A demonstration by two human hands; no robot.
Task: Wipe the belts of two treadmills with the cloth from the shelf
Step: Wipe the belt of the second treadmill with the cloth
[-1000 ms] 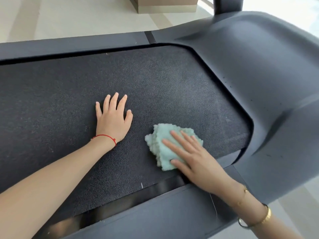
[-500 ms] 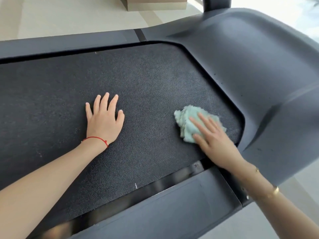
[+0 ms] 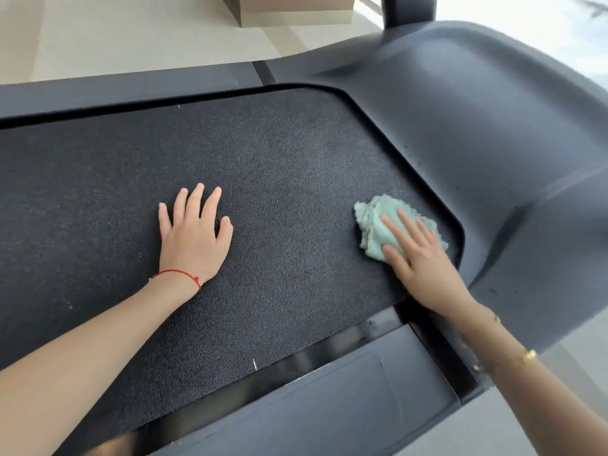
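Dark grey textured rubber fills most of the frame: it is the belt (image 3: 279, 199) of a treadmill, running from the left edge to the right centre. No brand, label or writing can be read on any surface; only some small pale specks show on the belt and on the plastic.

A mint green cloth (image 3: 375, 225), fluffy and crumpled, lies on the belt at the right centre of the frame, close to the curved front end where the belt goes under the motor cover (image 3: 493, 133). The right hand (image 3: 418, 258) lies on top of the cloth, on its lower right part. Its fingers are straight and a little spread, pointing to the upper left, and they press the cloth flat to the belt. The grip is therefore wide, a flat palm, not curled around the fabric. The left part of the cloth shows free beyond the fingertips. The right forearm comes from the lower right corner, and a gold bracelet (image 3: 529, 354) is on the wrist.

The left hand (image 3: 192, 238) rests flat on the bare belt at the centre of the frame, well apart from the cloth. Its 5 fingers are straight and spread, pointing up in the frame, and it holds nothing. A thin red string (image 3: 184, 276) goes around the left wrist, and the forearm enters from the lower left corner.

A dark side rail (image 3: 329, 406) runs along the lower edge of the belt. Pale floor tiles (image 3: 131, 37) show at the upper left.
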